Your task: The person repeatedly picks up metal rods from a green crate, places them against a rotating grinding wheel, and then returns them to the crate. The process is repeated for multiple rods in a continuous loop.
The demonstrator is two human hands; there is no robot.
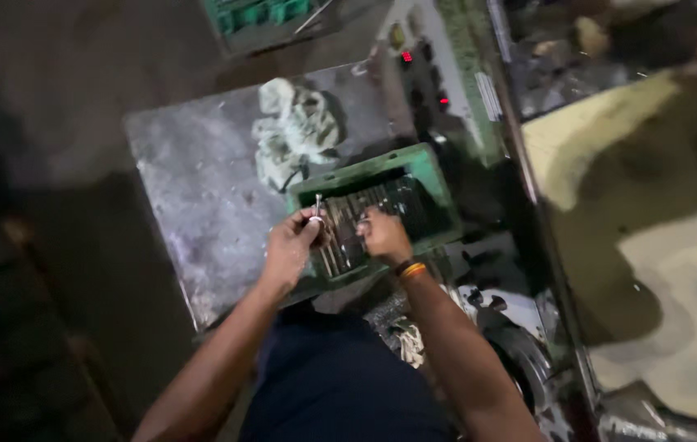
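The left hand is pinched shut on a small metal pin, held upright over the left end of the green tray. The right hand is curled closed on dark rods lying in the tray. The tray sits at the bench's right edge. A crumpled rag lies near the bench's far edge.
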